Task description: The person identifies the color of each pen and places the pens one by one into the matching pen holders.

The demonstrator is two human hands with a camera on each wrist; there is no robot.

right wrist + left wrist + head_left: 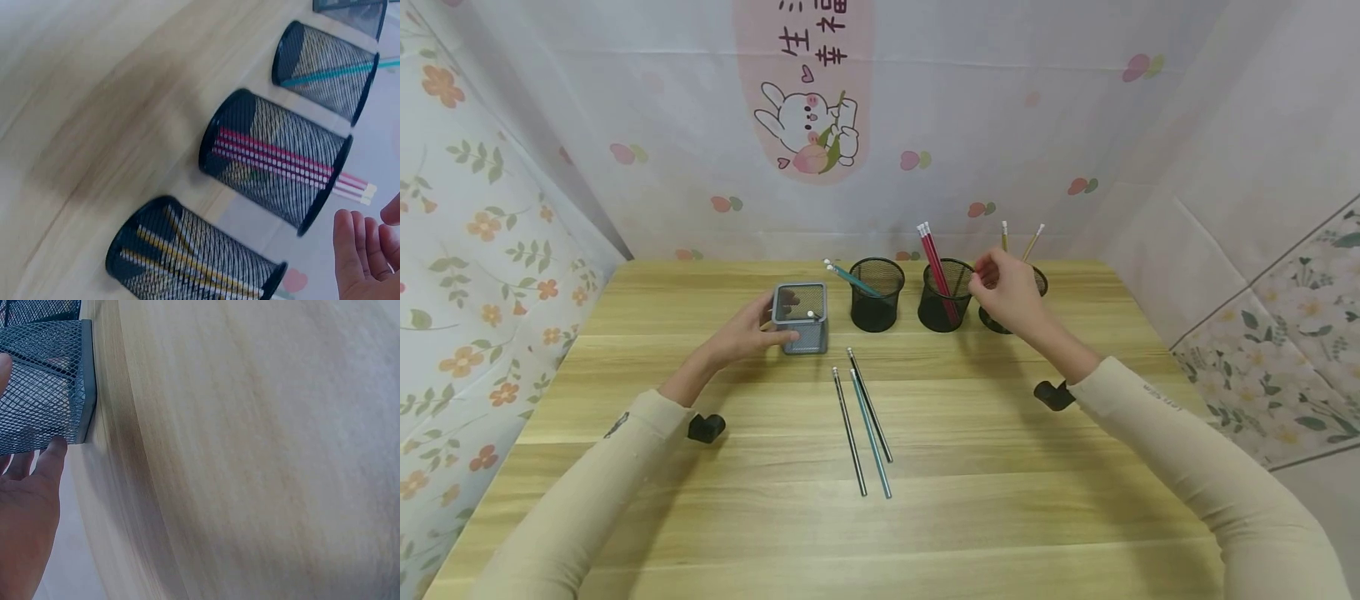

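My left hand (pixel 747 333) holds a grey square mesh pen holder (pixel 805 337), thumb on its near side and fingers on its left and far side. A white-tipped dark pencil (pixel 811 314) shows inside it. Above the rightmost round black mesh cup (pixel 992 323), which contains yellow pencils (pixel 1032 242), hovers my right hand (pixel 1011 292). Its fingers are bent loosely; the right wrist view shows a gap to the thumb and nothing held. Beside it stands a black mesh cup (pixel 281 150) with red pencils (pixel 934 258). Another black cup (pixel 874 315) has teal pencils (pixel 853 279).
Two black pencils (pixel 850 433) and a teal pencil (pixel 871 433) lie mid-table, erasers toward the cups. A patterned curtain (pixel 970 125) hangs behind the wooden table (pixel 970 500). Dark wrist mounts (pixel 706 428) show near both cuffs.
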